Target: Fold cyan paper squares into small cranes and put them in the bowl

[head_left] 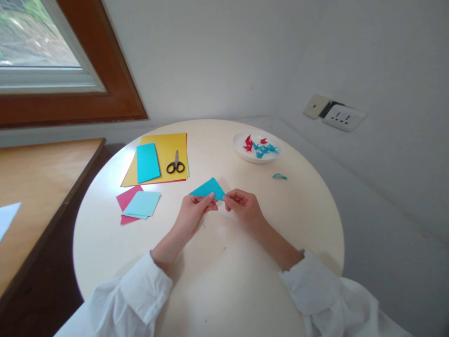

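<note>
A blue piece of paper (209, 186), folded into a triangle, is held between my two hands above the middle of the table. My left hand (196, 207) grips its lower edge, thumb on top and fingers beneath. At the right corner, my right hand (243, 206) pinches the paper between thumb and fingertips. The triangle's peak points away from me. Tiny blue scraps (224, 249) lie on the table below the hands.
Scissors (176, 164) and a blue paper rectangle (148, 162) rest on yellow sheets (171, 140). Nearer lie light blue squares (143, 204) over pink ones (128, 197). A white plate (238, 149) holds red and blue paper cuttings. A curled blue strip (279, 176) lies beside it.
</note>
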Tool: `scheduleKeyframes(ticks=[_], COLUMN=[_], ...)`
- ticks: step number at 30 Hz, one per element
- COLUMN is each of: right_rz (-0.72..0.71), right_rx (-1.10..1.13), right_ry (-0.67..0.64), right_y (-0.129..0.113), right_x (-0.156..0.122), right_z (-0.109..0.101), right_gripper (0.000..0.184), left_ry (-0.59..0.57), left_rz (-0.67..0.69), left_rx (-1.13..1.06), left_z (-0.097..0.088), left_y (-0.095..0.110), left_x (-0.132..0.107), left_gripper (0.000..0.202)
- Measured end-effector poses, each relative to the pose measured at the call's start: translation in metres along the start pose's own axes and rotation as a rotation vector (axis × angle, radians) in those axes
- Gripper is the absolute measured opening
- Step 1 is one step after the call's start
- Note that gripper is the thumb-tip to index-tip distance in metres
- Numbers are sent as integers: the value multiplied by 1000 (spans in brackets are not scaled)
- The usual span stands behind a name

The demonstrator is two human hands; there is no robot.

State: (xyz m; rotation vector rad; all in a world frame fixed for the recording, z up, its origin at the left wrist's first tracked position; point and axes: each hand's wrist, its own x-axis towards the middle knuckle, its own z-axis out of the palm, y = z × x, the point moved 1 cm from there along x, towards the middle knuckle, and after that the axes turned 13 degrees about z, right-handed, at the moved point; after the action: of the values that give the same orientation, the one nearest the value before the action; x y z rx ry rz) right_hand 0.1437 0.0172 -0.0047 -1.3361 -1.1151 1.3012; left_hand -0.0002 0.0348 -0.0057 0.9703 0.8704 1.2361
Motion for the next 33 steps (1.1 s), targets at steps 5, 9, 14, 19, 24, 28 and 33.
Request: scheduleKeyframes(ticks=[5, 9, 14, 19, 24, 28, 33], right_rz=[-11, -21, -64, -289, -652, -780, -791], right_rx=[-47, -62, -25, -222, -491, -634, -856], right_ry=[3, -19, -18, 133, 177, 175, 88], right_y=[0, 0, 2, 6, 5, 4, 11], right_x=[0, -1, -1, 1, 0, -4, -7], right_z=[-3, -5, -2, -6, -17, -28, -40], right_gripper=[20, 18, 16, 6, 10, 15, 18], left_ry=[24, 2, -32, -11, -124, -256, -441], left_rz=[42, 125, 154, 341, 699, 787, 753], left_rx=[21, 53, 69, 364, 762, 867, 1004], left_z=[0, -3, -3, -7, -11, -12, -12], left_y=[5, 11, 9, 9, 14, 12, 2], left_x=[0, 0, 0, 1, -2, -7, -9], left_gripper=[28, 22, 19, 14, 12, 15, 15])
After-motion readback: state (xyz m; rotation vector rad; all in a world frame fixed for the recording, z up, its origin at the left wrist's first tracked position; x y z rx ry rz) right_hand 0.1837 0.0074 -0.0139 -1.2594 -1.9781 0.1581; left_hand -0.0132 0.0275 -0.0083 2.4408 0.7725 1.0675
